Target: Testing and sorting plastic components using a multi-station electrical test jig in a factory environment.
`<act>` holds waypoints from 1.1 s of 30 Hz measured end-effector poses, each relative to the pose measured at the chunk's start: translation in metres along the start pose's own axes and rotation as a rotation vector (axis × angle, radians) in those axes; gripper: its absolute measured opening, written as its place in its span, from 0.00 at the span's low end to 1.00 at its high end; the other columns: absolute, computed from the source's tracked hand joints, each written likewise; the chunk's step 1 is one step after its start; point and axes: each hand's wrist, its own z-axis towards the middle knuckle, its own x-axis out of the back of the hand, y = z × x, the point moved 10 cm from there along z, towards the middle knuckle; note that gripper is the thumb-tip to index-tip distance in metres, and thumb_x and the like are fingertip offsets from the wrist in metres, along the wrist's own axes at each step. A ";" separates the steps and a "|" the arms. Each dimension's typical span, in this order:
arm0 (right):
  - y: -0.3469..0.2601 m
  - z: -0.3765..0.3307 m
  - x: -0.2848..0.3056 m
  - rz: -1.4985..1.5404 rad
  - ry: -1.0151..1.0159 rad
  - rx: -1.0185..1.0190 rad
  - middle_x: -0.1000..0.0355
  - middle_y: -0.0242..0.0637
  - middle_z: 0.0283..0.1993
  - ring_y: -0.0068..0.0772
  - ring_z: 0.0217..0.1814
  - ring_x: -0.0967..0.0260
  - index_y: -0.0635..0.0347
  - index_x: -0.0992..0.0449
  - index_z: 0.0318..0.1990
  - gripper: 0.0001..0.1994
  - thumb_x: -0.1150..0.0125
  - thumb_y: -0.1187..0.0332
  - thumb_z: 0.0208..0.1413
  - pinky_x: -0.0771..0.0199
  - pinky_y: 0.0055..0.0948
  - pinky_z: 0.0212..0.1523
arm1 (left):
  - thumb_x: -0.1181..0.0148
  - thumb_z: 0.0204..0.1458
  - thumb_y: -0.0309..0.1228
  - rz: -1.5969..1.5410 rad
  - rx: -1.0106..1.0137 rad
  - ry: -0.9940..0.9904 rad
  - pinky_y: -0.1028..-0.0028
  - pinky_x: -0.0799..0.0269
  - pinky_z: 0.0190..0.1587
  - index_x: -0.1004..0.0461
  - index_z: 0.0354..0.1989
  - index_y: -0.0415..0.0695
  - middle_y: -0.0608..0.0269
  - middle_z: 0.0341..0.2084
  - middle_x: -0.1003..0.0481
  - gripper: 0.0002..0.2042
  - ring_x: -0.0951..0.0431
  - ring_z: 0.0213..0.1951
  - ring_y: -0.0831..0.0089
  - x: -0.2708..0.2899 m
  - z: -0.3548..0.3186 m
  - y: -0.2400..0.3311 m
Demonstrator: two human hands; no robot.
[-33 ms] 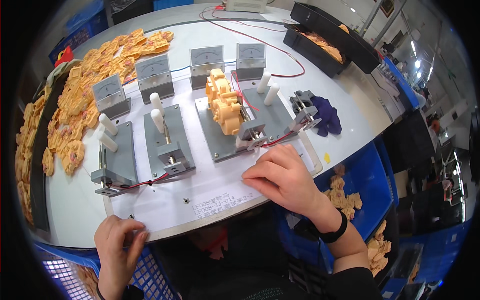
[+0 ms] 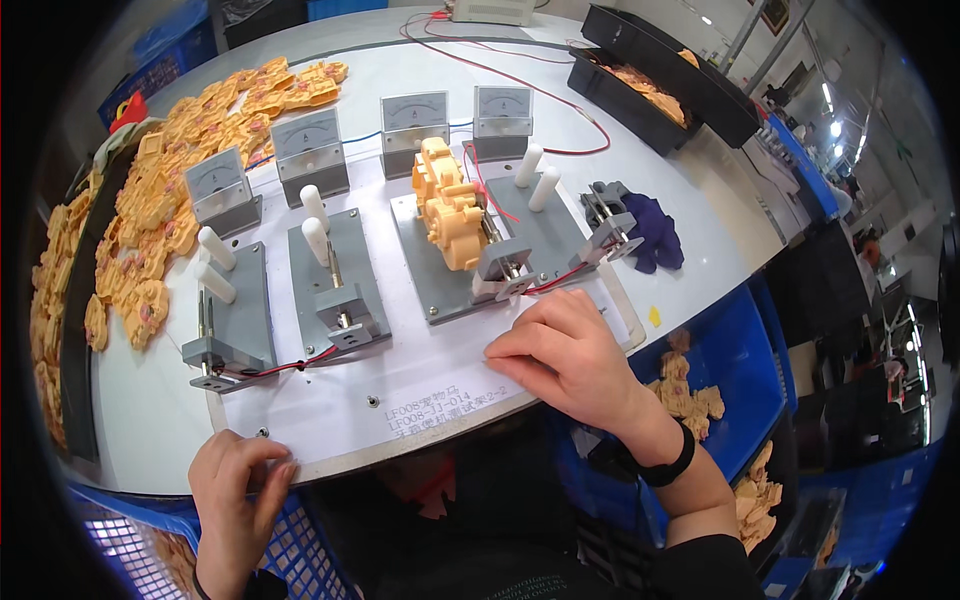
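Observation:
My left hand (image 2: 235, 492) rests at the front left edge of the table, fingers curled in toward the thumb, with nothing showing in it. My right hand (image 2: 565, 355) lies on the white board (image 2: 330, 415), fingers and thumb drawn together; no object shows between them. Just beyond it stands a grey test fixture (image 2: 430, 285) carrying an orange plastic gearbox (image 2: 450, 215), upright against a metal clamp. To its left are two more grey fixtures, a middle one (image 2: 315, 265) and a left one (image 2: 250, 300), each with white pegs and no gearbox. A fourth fixture (image 2: 545, 220) stands to the right.
Behind the fixtures stand several panel meters (image 2: 415, 115). A pile of orange gearboxes (image 2: 150, 230) covers the table's left side. Black trays (image 2: 630, 85) sit at the back right, a dark blue cloth (image 2: 655, 230) at the right. Below are blue bins (image 2: 740, 350) with orange parts.

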 end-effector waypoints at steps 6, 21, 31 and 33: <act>0.001 0.001 0.000 0.007 0.006 -0.001 0.29 0.28 0.34 0.33 0.40 0.30 0.52 0.19 0.36 0.07 0.27 0.69 0.51 0.36 0.33 0.46 | 0.29 0.45 0.21 -0.004 0.000 -0.004 0.67 0.38 0.29 0.24 0.35 0.45 0.63 0.21 0.33 0.11 0.32 0.23 0.66 -0.001 0.001 -0.002; 0.003 0.001 0.001 -0.019 0.007 -0.004 0.27 0.28 0.35 0.34 0.39 0.31 0.53 0.17 0.37 0.09 0.24 0.72 0.48 0.35 0.34 0.44 | 0.29 0.44 0.20 -0.011 0.025 -0.016 0.67 0.37 0.30 0.23 0.35 0.45 0.62 0.22 0.31 0.11 0.30 0.25 0.65 -0.002 0.002 -0.001; 0.003 0.001 -0.001 -0.035 -0.013 -0.045 0.27 0.29 0.35 0.35 0.40 0.30 0.54 0.17 0.36 0.09 0.25 0.73 0.47 0.34 0.33 0.45 | 0.29 0.45 0.21 0.008 -0.039 -0.017 0.67 0.37 0.30 0.23 0.35 0.45 0.64 0.22 0.30 0.10 0.29 0.25 0.66 0.000 0.005 0.004; 0.003 0.001 -0.001 -0.038 -0.006 -0.059 0.27 0.28 0.34 0.34 0.41 0.29 0.52 0.17 0.36 0.08 0.25 0.71 0.47 0.34 0.33 0.46 | 0.32 0.45 0.18 -0.018 -0.064 -0.003 0.70 0.39 0.28 0.24 0.35 0.44 0.63 0.22 0.34 0.10 0.33 0.24 0.69 0.000 0.004 0.004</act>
